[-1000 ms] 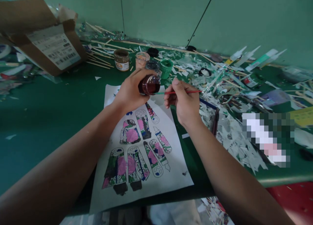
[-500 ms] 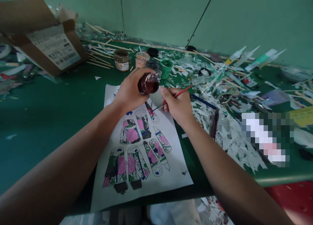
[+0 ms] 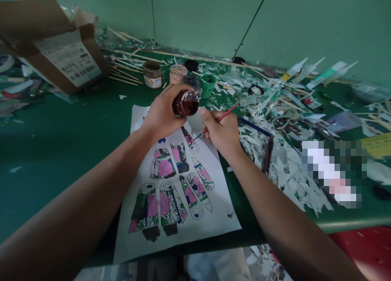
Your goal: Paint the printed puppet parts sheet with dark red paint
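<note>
My left hand is wrapped round a small jar of dark red paint, tilted with its mouth toward me, above the top of the paper. In my right hand a thin paintbrush with a red handle is pinched between thumb and fingers. Its tip is at a narrow printed shape with red on it, though I cannot tell if it touches. The white paper sheet bears several outlined shapes, partly coloured pink, green, blue and black. My left hand hides part of the sheet's upper area.
Open paint jars, one brown, one peach and one green, stand behind my hands. A cardboard box is at the back left. White paper scraps and thin wooden sticks litter the green table.
The brush tip has shifted slightly right along the narrow shape, and the handle has tilted a little. My left hand and the jar stay almost in place.
</note>
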Motion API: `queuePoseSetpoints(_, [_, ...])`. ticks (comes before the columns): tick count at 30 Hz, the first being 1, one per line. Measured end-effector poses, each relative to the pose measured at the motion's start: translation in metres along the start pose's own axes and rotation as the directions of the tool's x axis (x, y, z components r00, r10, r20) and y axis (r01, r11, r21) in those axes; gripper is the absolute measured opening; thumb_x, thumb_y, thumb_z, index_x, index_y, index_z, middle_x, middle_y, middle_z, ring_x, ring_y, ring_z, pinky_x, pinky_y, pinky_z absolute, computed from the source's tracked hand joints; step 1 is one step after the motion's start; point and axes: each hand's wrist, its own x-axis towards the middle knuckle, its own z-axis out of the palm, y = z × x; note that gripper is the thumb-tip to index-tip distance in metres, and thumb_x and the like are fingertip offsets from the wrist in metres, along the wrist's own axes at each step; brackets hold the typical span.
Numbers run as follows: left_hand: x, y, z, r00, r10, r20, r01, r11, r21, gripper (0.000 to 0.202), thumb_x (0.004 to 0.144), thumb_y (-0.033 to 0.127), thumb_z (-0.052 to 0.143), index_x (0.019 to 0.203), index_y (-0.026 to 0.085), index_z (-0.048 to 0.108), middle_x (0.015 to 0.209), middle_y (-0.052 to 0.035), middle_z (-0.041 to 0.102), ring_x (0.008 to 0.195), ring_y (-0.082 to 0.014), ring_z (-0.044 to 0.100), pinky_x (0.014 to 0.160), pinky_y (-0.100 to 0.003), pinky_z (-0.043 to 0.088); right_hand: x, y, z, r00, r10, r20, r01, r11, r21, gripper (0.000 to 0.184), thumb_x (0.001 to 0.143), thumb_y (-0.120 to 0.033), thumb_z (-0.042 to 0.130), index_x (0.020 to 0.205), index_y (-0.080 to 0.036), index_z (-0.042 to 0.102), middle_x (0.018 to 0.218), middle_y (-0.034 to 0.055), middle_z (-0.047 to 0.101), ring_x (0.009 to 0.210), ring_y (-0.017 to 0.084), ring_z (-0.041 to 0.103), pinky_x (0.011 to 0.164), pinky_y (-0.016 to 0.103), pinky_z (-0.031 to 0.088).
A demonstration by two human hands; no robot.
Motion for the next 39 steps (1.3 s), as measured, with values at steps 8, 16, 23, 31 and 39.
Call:
queuePoseSetpoints(8, [-0.0001, -0.0001, -0.0007, 1.0, -0.01, -0.008, 0.01, 1.0, 0.002, 0.045, 0.072, 0.021, 0.069, 0.115, 0.024, 0.054, 0.116, -0.0059, 0.063, 0.108, -0.0262, 0.061, 0.092, -0.04, 0.052, 0.0005, -0.0013, -0.0005, 0.999, -0.01, 0.044, 0.014, 0.995, -0.099, 0.055, 0.083, -0.055, 0.06, 0.044, -0.022, 0.041, 0.035, -0.0061, 0.045, 0.034, 0.007, 0.042, 0.044, 0.024, 0.036])
queuePoseSetpoints(16, [0.0004, 0.0, -0.0009, 1.0, -0.002, -0.006, 0.002, 1.0, 0.009, 0.045, 0.073, 0.022, 0.07, 0.115, 0.025, 0.054, 0.115, -0.0056, 0.064, 0.107, -0.0256, 0.062, 0.091, -0.039, 0.053, 0.0007, -0.0024, -0.0002, 0.998, -0.015, 0.065, 0.022, 0.994, -0.111, 0.05, 0.085, -0.043, 0.061, 0.044, -0.022, 0.042, 0.034, -0.0065, 0.046, 0.034, 0.007, 0.043, 0.043, 0.023, 0.035])
queuePoseSetpoints(23, [0.0011, 0.0008, -0.0005, 1.0, 0.005, -0.014, -0.005, 1.0, -0.003, 0.048, 0.069, 0.015, 0.068, 0.114, 0.023, 0.054, 0.114, -0.0056, 0.064, 0.106, -0.025, 0.062, 0.091, -0.039, 0.053, 0.0008, -0.0036, -0.0009, 0.996, -0.03, 0.082, 0.041, 0.99, -0.136, 0.049, 0.087, -0.039, 0.059, 0.044, -0.022, 0.042, 0.034, -0.0065, 0.045, 0.034, 0.007, 0.045, 0.043, 0.024, 0.034])
queuePoseSetpoints(31, [0.0006, -0.0003, -0.001, 1.0, 0.002, 0.006, -0.002, 1.0, 0.001, 0.045, 0.074, 0.021, 0.069, 0.116, 0.025, 0.053, 0.117, -0.0065, 0.062, 0.108, -0.0263, 0.061, 0.091, -0.039, 0.053, 0.002, -0.0033, -0.0005, 0.998, -0.038, 0.045, 0.043, 0.992, -0.12, 0.05, 0.086, -0.035, 0.06, 0.043, -0.022, 0.041, 0.034, -0.0065, 0.046, 0.034, 0.007, 0.044, 0.044, 0.024, 0.034])
queuePoseSetpoints(39, [0.0012, 0.0019, -0.0011, 0.999, -0.048, 0.026, 0.047, 0.999, 0.016, 0.051, 0.069, 0.013, 0.069, 0.117, 0.021, 0.053, 0.119, -0.0053, 0.062, 0.112, -0.0243, 0.059, 0.097, -0.035, 0.049, 0.0032, -0.0023, 0.0002, 1.0, -0.004, 0.0, 0.004, 0.991, -0.137, 0.048, 0.086, -0.032, 0.06, 0.043, -0.021, 0.042, 0.033, -0.0071, 0.044, 0.034, 0.006, 0.043, 0.045, 0.022, 0.035])
